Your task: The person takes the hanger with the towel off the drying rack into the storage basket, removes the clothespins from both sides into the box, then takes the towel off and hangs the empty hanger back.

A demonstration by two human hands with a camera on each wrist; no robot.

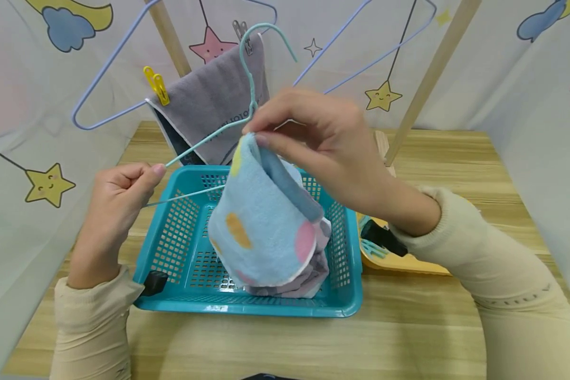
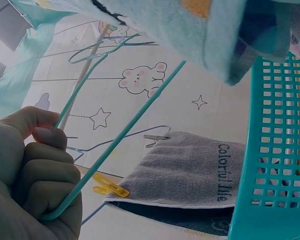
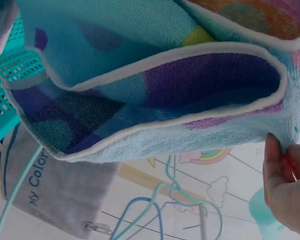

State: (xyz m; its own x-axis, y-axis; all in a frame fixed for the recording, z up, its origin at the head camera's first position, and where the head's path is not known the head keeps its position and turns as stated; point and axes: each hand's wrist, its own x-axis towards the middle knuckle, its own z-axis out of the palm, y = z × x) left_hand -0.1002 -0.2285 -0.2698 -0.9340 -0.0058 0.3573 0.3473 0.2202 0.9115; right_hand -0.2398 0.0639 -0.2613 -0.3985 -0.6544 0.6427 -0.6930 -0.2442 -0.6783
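My left hand (image 1: 116,206) grips one end of a mint-green clothes hanger (image 1: 206,139), fingers curled around the wire in the left wrist view. The hanger's hook points up over a teal basket (image 1: 247,307). A light blue towel (image 1: 266,232) with coloured spots hangs above the basket, covering the hanger's other end. Near the hanger's neck, thumb and fingers of my right hand (image 1: 332,148) pinch the towel's upper edge. The right wrist view shows its white-trimmed edges (image 3: 190,117) falling in a loose fold. Below it, a greyish-pink cloth (image 1: 309,277) lies in the basket.
Behind the basket a grey towel (image 1: 218,87) hangs from a blue hanger (image 1: 106,68), held by a yellow clothespin (image 1: 157,86) and a metal clip (image 1: 243,37). Another blue hanger (image 1: 361,63) hangs to the right. A yellow tray (image 1: 418,264) with clothespins sits right of the basket.
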